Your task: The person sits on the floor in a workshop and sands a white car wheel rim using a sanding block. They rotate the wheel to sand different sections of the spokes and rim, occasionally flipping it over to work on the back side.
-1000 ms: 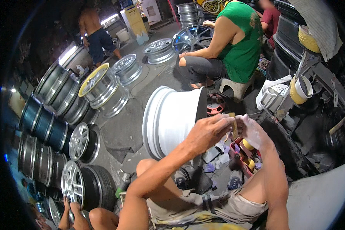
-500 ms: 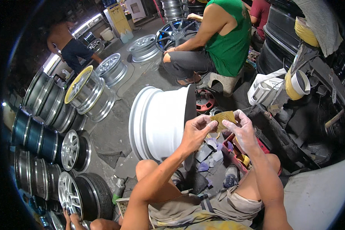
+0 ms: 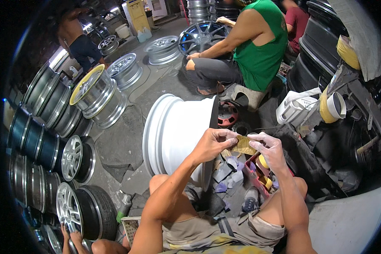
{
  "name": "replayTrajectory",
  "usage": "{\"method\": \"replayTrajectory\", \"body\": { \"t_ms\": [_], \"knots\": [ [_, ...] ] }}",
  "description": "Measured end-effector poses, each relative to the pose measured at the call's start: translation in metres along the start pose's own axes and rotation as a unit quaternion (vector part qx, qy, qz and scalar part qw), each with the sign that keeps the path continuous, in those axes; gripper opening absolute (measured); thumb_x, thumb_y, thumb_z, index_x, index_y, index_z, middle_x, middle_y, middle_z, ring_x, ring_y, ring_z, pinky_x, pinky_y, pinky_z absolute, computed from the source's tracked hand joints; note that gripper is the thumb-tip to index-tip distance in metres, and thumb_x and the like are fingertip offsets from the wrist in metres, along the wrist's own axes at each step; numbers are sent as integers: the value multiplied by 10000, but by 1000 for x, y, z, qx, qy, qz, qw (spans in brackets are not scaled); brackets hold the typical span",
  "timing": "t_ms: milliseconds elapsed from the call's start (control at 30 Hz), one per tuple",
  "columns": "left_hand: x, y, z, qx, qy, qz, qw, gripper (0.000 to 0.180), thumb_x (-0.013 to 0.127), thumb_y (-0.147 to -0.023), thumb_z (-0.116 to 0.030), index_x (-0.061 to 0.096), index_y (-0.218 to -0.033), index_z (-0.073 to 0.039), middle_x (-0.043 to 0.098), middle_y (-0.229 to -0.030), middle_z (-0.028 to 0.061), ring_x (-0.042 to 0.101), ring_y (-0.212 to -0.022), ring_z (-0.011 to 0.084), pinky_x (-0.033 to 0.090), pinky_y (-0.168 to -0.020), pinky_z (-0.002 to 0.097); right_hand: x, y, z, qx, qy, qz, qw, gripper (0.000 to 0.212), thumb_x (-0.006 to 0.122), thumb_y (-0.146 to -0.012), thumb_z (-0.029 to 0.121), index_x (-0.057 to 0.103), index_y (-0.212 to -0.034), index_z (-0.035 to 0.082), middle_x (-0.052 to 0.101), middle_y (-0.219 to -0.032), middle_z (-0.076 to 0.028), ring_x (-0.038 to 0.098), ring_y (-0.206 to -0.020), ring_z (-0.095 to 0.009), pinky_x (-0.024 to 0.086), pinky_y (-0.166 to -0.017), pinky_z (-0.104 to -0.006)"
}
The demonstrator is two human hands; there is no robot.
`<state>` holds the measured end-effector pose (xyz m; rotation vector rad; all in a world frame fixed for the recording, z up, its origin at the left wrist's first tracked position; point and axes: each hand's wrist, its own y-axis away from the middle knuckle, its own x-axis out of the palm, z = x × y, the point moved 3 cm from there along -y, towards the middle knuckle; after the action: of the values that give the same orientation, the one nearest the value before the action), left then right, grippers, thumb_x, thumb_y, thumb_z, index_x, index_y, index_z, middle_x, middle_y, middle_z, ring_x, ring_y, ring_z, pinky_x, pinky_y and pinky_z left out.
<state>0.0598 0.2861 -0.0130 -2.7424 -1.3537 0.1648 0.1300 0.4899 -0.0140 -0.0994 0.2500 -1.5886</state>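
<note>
"Yellowish-brown, that sheet. Where is it?"
"Between both hands, right of the white wheel rim. The left hand pinches one end, thumb against fingers; the right hand pinches the other."
"Anything hidden?"
"The sheet's ends, under the fingertips; part of the rim, behind the left forearm. The right arm hides some of the red box."
"Counts?"
"One sheet, one white rim, one red box. Beyond, three people: green top, red top, dark shorts, the last dimly lit."

no legible text, no readable signs
</note>
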Motion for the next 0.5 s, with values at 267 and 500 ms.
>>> {"method": "replayTrajectory", "body": {
  "t_ms": [267,500],
  "knots": [
    [2,0,9,-93,90,80,988,232,716,-953,-237,765,-953,-11,674,-779,-34,580,-700,38,490,-652,217,-7,2,12,-62,47,13,997,194,649,-863,-56,742,-1031,-27,664,-890,-52,623,-832,-114,488,-755,-257],
    [6,2,20,-139,77,102,982,295,749,-927,-307,787,-1024,-30,728,-838,-8,574,-701,37,470,-628,220,-2,3,17,-179,149,47,971,251,689,-775,-48,763,-1004,21,676,-854,-103,649,-788,-203,508,-717,-313]
  ]
}}
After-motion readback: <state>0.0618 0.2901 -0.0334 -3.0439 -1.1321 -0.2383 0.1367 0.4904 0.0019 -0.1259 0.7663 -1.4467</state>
